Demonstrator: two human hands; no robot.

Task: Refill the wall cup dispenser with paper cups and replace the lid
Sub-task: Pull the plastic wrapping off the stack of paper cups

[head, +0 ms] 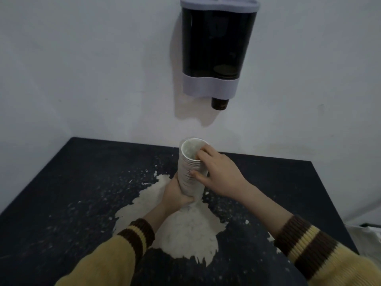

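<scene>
Left hand [177,193]: closed around the lower end of the stack of white paper cups [190,168], centre of frame, sleeve mustard yellow with brown-striped cuff.

Right hand [218,172]: gripping the upper part of the same stack, thumb across its side, fingertips [201,154] hooked over the rim into the topmost cup.

Stack of cups: nested, mouth upward, leaning slightly left, held above the table.

Table [61,193]: dark top, lower half of frame, flecked with white specks; large ragged white patch [185,230] directly beneath the hands.

Wall cup dispenser [216,48]: mounted on the pale wall, upper centre-right, well above the stack. Dark translucent body, grey band at its base, grey lid [219,5] seated on top. A few dark cups are faintly visible low in its right side; one dark cup [220,103] protrudes from the bottom outlet.
</scene>
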